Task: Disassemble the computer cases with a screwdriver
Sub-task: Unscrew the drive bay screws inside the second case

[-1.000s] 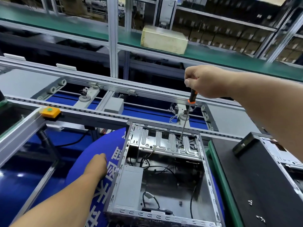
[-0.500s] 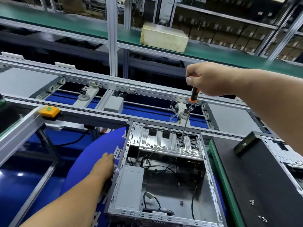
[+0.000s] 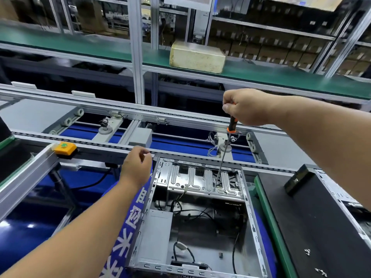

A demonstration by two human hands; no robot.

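Head view: open computer case, stiff sheet metal, sharp-edged and likely heavy, sits at the table's near edge; best held by its rim. Right hand grips the screwdriver, tip on the drive bracket. Left hand hovers loosely curled, holding nothing.

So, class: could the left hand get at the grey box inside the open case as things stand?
Probably yes. The left hand hovers beside the open case, holding nothing, and the grey box lies uncovered just below it.
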